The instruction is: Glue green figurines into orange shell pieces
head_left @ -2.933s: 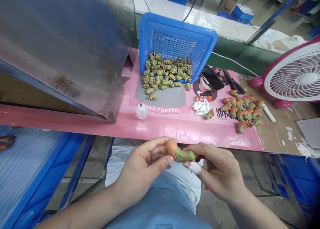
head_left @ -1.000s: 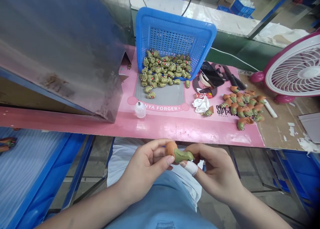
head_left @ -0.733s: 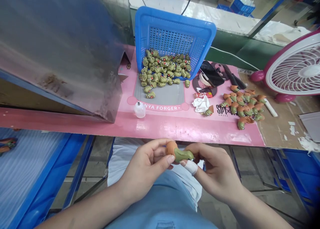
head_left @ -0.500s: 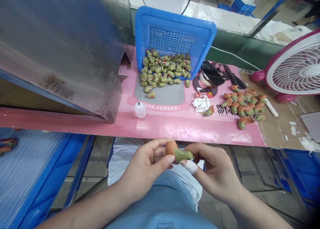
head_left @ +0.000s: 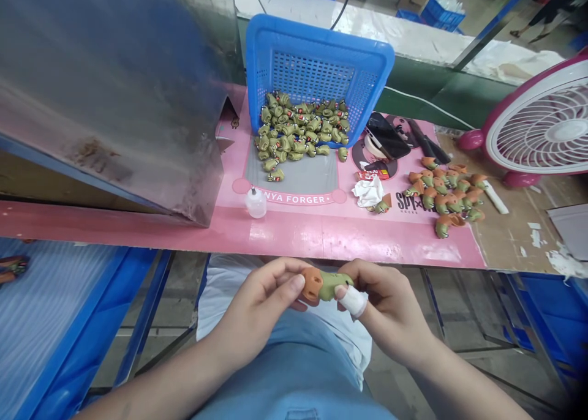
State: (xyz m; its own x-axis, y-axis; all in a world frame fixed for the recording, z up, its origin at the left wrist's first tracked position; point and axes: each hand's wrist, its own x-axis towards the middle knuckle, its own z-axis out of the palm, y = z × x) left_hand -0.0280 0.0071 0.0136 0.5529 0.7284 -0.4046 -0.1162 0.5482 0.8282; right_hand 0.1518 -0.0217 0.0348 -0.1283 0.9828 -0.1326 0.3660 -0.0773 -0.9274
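Between my two hands, above my lap, is an orange and green piece (head_left: 325, 285). My left hand (head_left: 264, 310) pinches its orange end with thumb and fingers. My right hand (head_left: 390, 310), its thumb wrapped in white tape, grips the green end. Beyond the hands a tilted blue basket (head_left: 376, 95) holds many green pieces (head_left: 294, 129), some spilling onto the mat in front. To the right on the table lies a cluster of joined orange and green pieces (head_left: 441, 190).
A small clear bottle (head_left: 255, 203) stands on the pink table mat (head_left: 285, 233). A metal box (head_left: 184, 101) fills the left side. Crumpled white tissue (head_left: 368, 191), a black phone (head_left: 388, 135) and a pink fan (head_left: 546, 126) are on the right.
The held piece has been turned between my hands, so its orange part now shows small holes. My right thumb has shifted over the green part. The view has moved slightly.
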